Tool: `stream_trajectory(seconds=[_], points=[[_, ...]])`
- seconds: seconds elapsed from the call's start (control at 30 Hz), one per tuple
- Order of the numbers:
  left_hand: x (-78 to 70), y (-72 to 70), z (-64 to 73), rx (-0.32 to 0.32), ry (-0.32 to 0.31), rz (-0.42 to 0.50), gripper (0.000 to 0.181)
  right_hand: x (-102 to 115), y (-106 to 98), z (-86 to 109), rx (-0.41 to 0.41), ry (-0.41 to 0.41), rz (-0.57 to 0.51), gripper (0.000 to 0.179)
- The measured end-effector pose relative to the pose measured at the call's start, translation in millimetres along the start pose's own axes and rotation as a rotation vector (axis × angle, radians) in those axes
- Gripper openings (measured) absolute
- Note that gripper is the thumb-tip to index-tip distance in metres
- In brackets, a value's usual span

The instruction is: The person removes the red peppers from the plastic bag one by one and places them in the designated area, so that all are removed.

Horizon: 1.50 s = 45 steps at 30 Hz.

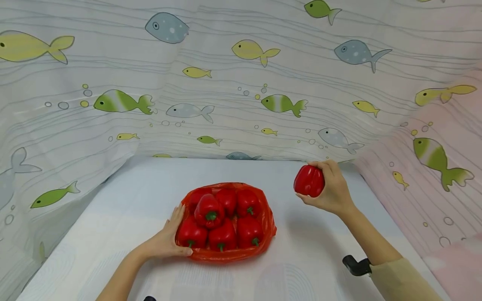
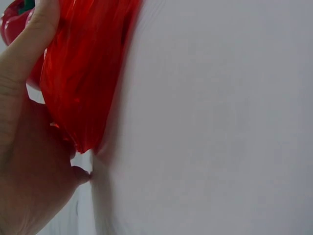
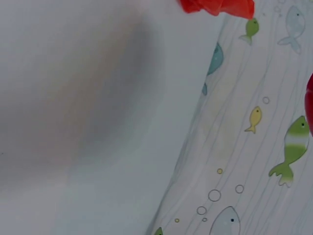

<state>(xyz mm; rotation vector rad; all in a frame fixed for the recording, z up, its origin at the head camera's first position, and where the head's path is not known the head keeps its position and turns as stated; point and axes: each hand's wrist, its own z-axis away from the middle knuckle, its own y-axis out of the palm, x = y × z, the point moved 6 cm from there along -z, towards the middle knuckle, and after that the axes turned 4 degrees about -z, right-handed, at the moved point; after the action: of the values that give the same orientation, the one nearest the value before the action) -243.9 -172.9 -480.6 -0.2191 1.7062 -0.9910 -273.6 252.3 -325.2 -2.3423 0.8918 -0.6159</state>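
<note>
An opened red plastic bag (image 1: 222,256), its edge spread round several red bell peppers (image 1: 222,234), sits on the table. One pepper (image 1: 209,210) lies on top of the others, its green stem facing me. My left hand (image 1: 163,240) holds the bag's left side, thumb along the front edge and fingers up the side; the left wrist view shows the hand (image 2: 29,161) cupped round the red plastic (image 2: 88,78). Raised above the table to the right of the bag, my right hand (image 1: 331,190) grips a single red bell pepper (image 1: 309,181) between thumb and fingers.
The table (image 1: 301,259) has a white cover. Behind it and at both sides hangs a fish-patterned cloth (image 1: 226,88). In the right wrist view a bit of the red bag (image 3: 220,6) shows at the top, and the held pepper (image 3: 310,105) at the right edge.
</note>
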Motion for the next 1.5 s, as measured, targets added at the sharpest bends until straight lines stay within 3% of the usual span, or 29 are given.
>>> stream_trajectory(seconds=[0.3,0.57,0.73,1.3,1.5], points=[[1.2,0.9,-1.4,0.006,0.004,0.011,0.126,-30.9,25.4,8.1,0.07,0.134,-0.025,0.085],[2.5,0.1,-1.0,0.001,-0.008,0.008,0.127,-54.4,70.9,26.0,0.361,0.368,-0.138,0.08],[0.4,1.0,0.2,0.005,-0.009,0.02,0.126,-63.8,90.1,35.5,0.452,0.48,-0.193,0.077],[-2.0,0.4,2.3,0.002,0.002,0.005,0.126,-75.2,120.5,40.7,0.614,0.573,-0.285,0.078],[-3.1,-0.9,1.8,0.001,-0.003,0.003,0.126,-73.6,125.0,43.2,0.637,0.56,-0.33,0.081]])
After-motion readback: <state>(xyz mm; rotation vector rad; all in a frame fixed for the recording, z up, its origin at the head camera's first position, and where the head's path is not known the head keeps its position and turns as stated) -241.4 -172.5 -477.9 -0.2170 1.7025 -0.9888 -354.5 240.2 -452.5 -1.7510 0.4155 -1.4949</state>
